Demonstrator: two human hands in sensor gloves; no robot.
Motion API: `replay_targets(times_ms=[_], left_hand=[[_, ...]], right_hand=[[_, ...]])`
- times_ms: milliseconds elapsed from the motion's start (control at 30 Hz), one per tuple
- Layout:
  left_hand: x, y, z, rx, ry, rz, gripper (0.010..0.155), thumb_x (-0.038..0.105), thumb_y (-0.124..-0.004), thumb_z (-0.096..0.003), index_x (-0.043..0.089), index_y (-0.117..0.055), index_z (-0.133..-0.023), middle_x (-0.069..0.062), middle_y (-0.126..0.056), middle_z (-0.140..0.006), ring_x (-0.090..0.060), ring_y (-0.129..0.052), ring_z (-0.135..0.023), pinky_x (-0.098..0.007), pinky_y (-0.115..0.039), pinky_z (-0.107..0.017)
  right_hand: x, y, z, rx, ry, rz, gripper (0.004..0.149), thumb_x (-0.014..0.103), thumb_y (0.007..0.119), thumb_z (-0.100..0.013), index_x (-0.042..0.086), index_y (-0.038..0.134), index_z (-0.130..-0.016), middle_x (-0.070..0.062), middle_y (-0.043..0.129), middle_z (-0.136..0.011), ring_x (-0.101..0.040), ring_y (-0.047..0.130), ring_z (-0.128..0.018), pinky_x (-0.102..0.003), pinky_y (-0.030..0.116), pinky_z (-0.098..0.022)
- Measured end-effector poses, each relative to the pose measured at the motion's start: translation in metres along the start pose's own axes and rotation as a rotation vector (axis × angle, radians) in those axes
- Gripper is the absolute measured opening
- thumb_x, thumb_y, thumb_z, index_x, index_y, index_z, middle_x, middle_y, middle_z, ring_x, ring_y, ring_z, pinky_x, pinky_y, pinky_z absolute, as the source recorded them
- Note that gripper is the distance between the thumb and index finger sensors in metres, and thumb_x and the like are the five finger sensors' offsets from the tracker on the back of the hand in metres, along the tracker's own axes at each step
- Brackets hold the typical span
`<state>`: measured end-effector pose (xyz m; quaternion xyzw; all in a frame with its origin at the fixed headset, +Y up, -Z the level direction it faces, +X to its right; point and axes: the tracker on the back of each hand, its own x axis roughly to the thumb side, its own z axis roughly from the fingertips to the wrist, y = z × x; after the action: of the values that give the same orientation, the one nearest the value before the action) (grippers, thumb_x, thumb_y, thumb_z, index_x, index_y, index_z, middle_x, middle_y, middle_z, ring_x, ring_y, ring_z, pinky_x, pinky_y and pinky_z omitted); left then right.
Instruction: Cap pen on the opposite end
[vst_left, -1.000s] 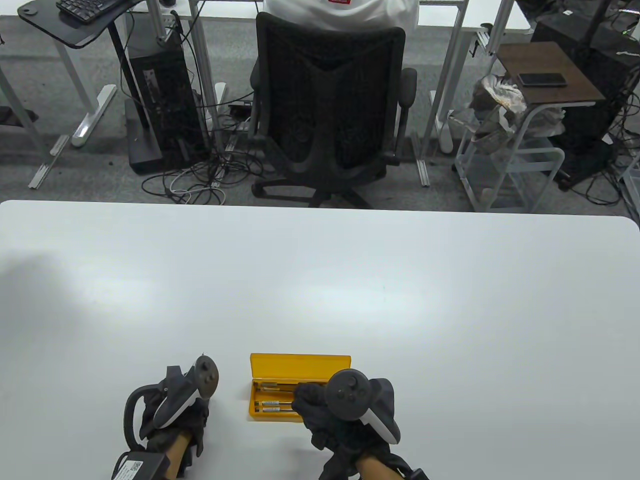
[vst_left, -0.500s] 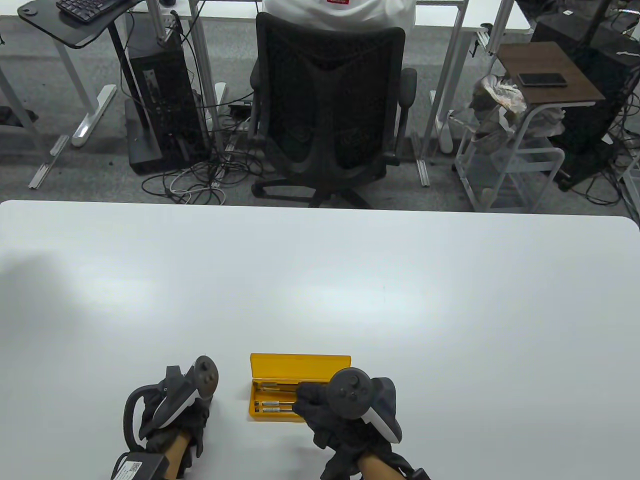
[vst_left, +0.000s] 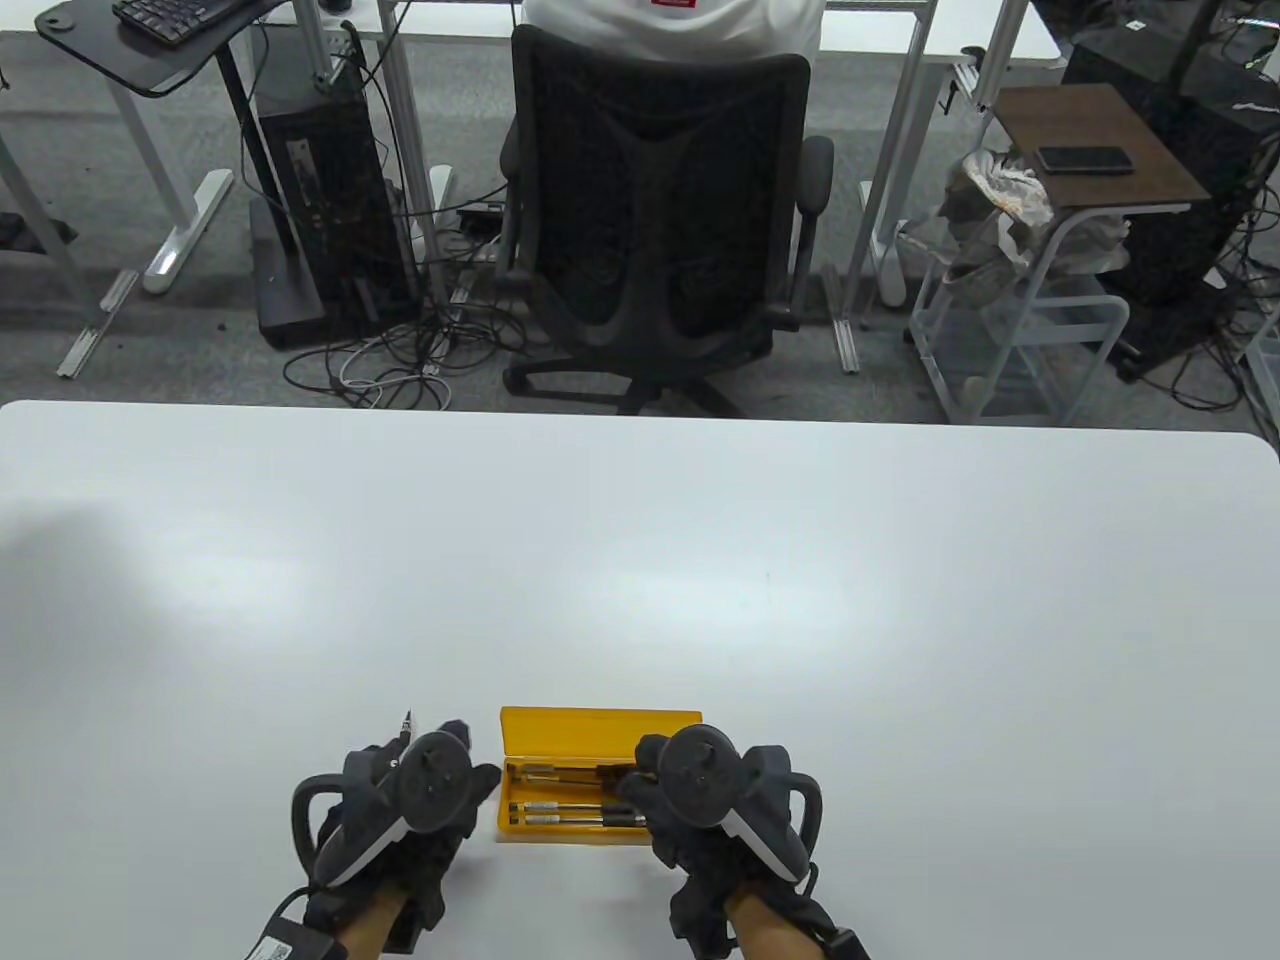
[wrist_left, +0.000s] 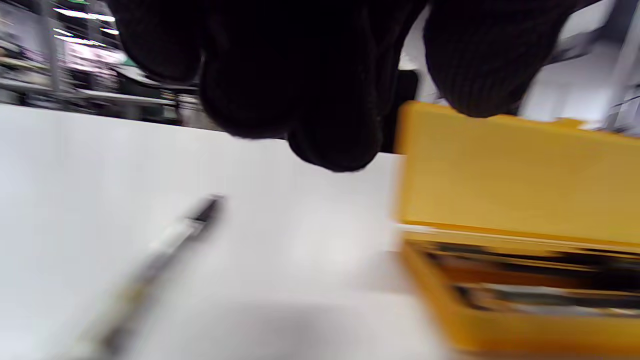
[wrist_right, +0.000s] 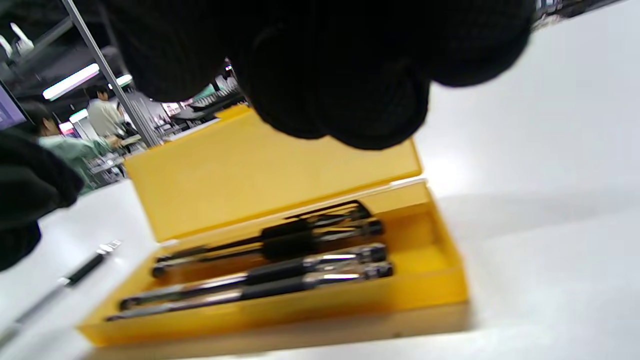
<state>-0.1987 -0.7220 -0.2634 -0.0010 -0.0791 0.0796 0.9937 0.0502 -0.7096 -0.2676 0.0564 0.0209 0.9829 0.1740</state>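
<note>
pen (wrist_right: 85, 267) lies on surface (vst_left: 700, 560) left of open yellow case (vst_left: 600, 728) (four pens (wrist_right: 280, 260) inside) | left hand (vst_left: 400, 810), right hand (vst_left: 700, 800) flank case; finger state: cannot tell

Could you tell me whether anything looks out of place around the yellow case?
One pen lies loose on the white table, left of the open yellow case, while the other pens sit inside it. Neither the left hand nor the right hand visibly holds anything.
</note>
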Motion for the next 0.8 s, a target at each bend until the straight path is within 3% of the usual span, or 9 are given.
replay_targets(times_ms=[67, 200, 300, 567, 800], left_hand=[[0.013, -0.011, -0.002, -0.007, -0.058, -0.069, 0.068, 0.05, -0.083, -0.0482, 0.016, -0.068, -0.105, -0.012, -0.099, -0.075, -0.032, -0.094, -0.06, -0.064, -0.06, -0.068], [0.028, -0.031, -0.007, -0.053, -0.184, -0.318, 0.066, 0.053, -0.079, -0.0491, 0.027, -0.064, -0.108, -0.012, -0.091, -0.088, -0.033, -0.087, -0.072, -0.066, -0.054, -0.071], [0.028, -0.044, -0.011, -0.117, -0.15, -0.354, 0.069, 0.054, -0.077, -0.0491, 0.029, -0.058, -0.11, -0.016, -0.083, -0.096, -0.036, -0.08, -0.079, -0.069, -0.049, -0.072], [0.02, -0.049, -0.012, -0.195, -0.111, -0.247, 0.073, 0.055, -0.073, -0.0496, 0.024, -0.052, -0.112, -0.018, -0.076, -0.101, -0.039, -0.073, -0.084, -0.074, -0.043, -0.072], [0.02, -0.049, -0.012, -0.211, -0.092, -0.223, 0.073, 0.055, -0.073, -0.0493, 0.022, -0.052, -0.111, -0.019, -0.076, -0.101, -0.04, -0.073, -0.084, -0.074, -0.042, -0.071]], right_hand=[[0.001, 0.004, -0.003, 0.017, 0.005, 0.066, 0.051, 0.043, 0.085, -0.039, 0.018, 0.088, -0.084, -0.005, 0.099, -0.06, -0.023, 0.101, -0.044, -0.039, 0.085, -0.033], [0.005, 0.016, -0.01, 0.069, 0.003, 0.157, 0.047, 0.041, 0.086, -0.039, 0.022, 0.09, -0.082, -0.004, 0.097, -0.065, -0.024, 0.099, -0.049, -0.04, 0.084, -0.037], [0.01, 0.025, -0.016, 0.098, -0.014, 0.23, 0.045, 0.038, 0.086, -0.039, 0.025, 0.089, -0.082, -0.005, 0.094, -0.071, -0.025, 0.097, -0.055, -0.043, 0.082, -0.041], [0.018, 0.051, -0.024, 0.196, -0.049, 0.411, 0.052, 0.039, 0.084, -0.04, 0.029, 0.08, -0.09, -0.006, 0.081, -0.091, -0.03, 0.085, -0.078, -0.051, 0.074, -0.057], [0.021, 0.057, -0.019, 0.273, -0.089, 0.46, 0.055, 0.038, 0.076, -0.043, 0.027, 0.07, -0.097, -0.01, 0.069, -0.098, -0.033, 0.076, -0.086, -0.054, 0.07, -0.061]])
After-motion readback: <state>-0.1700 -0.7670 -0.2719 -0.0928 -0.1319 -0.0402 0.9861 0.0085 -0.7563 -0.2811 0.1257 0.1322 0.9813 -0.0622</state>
